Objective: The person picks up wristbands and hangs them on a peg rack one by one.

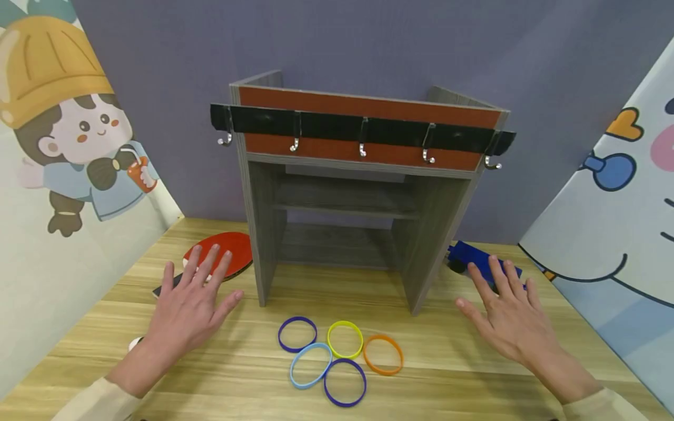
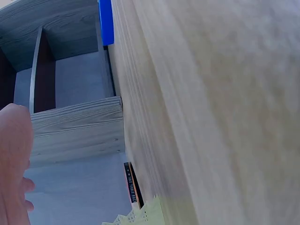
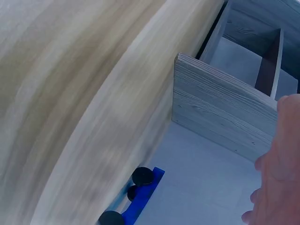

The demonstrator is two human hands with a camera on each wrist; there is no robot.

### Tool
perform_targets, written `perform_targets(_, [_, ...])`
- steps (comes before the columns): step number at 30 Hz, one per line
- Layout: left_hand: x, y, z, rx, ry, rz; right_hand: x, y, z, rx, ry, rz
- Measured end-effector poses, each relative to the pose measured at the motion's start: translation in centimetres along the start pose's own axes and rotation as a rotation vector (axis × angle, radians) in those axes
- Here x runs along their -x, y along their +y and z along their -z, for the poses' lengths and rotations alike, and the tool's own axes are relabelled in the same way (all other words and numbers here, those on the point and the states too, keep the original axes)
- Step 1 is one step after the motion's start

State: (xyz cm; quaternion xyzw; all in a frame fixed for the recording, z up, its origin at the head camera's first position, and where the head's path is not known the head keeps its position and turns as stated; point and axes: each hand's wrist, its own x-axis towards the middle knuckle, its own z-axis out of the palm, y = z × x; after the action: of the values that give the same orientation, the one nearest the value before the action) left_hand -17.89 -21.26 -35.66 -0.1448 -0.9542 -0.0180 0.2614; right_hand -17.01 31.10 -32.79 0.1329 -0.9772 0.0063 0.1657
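My left hand [image 1: 189, 304] is spread over the left side of the table, palm down and holding nothing. Beyond its fingers lies a red table tennis paddle [image 1: 231, 251], partly covered by them. My right hand [image 1: 508, 318] is likewise spread on the right, in front of a blue toy vehicle [image 1: 468, 255] with dark wheels. Between the hands several silicone wristbands lie flat in a group: a purple wristband [image 1: 279, 339], a yellow wristband [image 1: 362, 338], an orange wristband [image 1: 401, 356], a light blue wristband [image 1: 291, 374] and another purple wristband [image 1: 365, 386].
Behind the wristbands stands a grey wooden shelf unit [image 1: 437, 234] with a red-brown front panel [image 1: 368, 99]. A black rail [image 1: 332, 124] with several silver hooks crosses that panel. A small white object [image 1: 134, 343] is partly hidden by the left wrist. Cartoon-printed walls flank the table [image 1: 447, 386].
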Motion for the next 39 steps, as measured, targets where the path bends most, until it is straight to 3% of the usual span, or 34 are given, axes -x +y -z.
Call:
perform_targets(6, [-0.1, 0.2, 0.0, 0.033, -0.019, 0.007, 0.2, -0.3, -0.4, 0.013, -0.066, -0.008])
perform_targets(8, [-0.3, 0.4, 0.3, 0.121, -0.038, 0.022, 0.3, -0.5, -0.5, 0.016, -0.080, 0.006])
perform_targets(11, [-0.6, 0.7, 0.8, 0.308, -0.034, 0.054, 0.3, -1.0, -1.0, -0.007, -0.032, 0.067])
perform_targets(15, [-1.8, 1.2, 1.2, 0.542, 0.095, 0.075, 0.2, -2.3, -1.7, -0.101, 0.000, 0.133])
perform_targets(18, [-3.0, 1.3, 1.2, 0.678, 0.209, 0.103, -0.1, -3.6, -2.4, -0.215, -0.038, 0.175])
perform_targets(23, [-4.7, 1.7, 0.7, 0.887, 0.341, 0.212, -1.0, -5.8, -3.9, -0.452, -0.113, 0.288])
perform_targets(25, [-5.3, 2.4, 1.3, 0.958, 0.389, 0.245, -1.3, -6.6, -4.4, -0.511, -0.157, 0.282])
perform_targets(29, [-6.4, 2.9, 0.5, 1.130, 0.495, 0.279, -1.8, -7.4, -5.0, -0.556, -0.213, 0.237])
perform_targets(32, [-7.0, 2.9, -0.7, 1.268, 0.555, 0.274, -2.0, -7.6, -5.2, -0.590, -0.230, 0.214])
perform_targets(39, [-7.5, 3.4, -0.9, 1.470, 0.689, 0.158, -2.3, -8.0, -5.7, -0.662, -0.252, 0.232])
